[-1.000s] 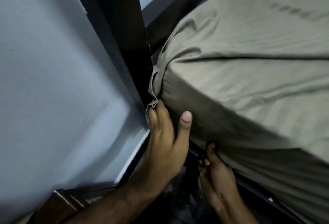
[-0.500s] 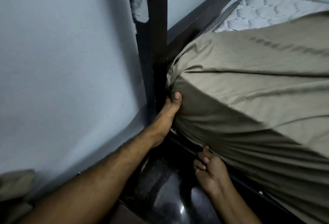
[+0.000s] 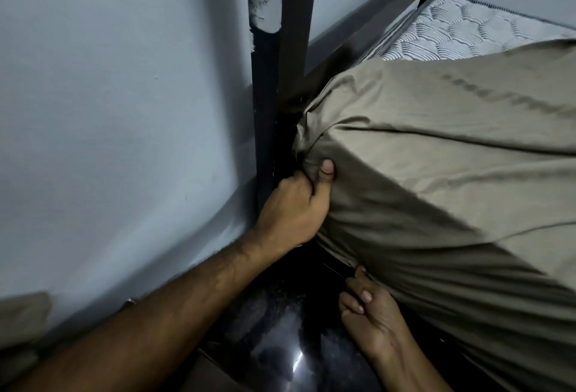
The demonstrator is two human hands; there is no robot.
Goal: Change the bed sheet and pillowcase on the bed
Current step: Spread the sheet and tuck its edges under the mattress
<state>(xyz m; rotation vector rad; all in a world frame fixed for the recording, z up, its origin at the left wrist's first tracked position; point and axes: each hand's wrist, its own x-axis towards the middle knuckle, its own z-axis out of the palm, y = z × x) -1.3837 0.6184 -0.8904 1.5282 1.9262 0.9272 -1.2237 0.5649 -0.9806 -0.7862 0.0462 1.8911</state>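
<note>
An olive-tan bed sheet (image 3: 436,167) is stretched over the near corner of the mattress. Bare white quilted mattress (image 3: 452,33) shows at the far top right. My left hand (image 3: 296,204) grips a bunch of the sheet at the corner, thumb pressed on the fabric, close to the dark bed post (image 3: 277,95). My right hand (image 3: 371,316) is lower, at the mattress's bottom edge, fingers curled round the sheet's hem where it goes under. The fingertips of that hand are hidden by the cloth.
A pale blue-grey wall (image 3: 109,111) stands close on the left. The dark bed frame rail (image 3: 374,11) runs up to the right behind the mattress. Below is a glossy black floor (image 3: 280,345). A bit of tan cloth (image 3: 21,323) lies at the lower left edge.
My left hand went from pressing flat fingers at the corner to gripping a bunch of the sheet. The view pulled back and tilted. My right hand stays at the lower hem.
</note>
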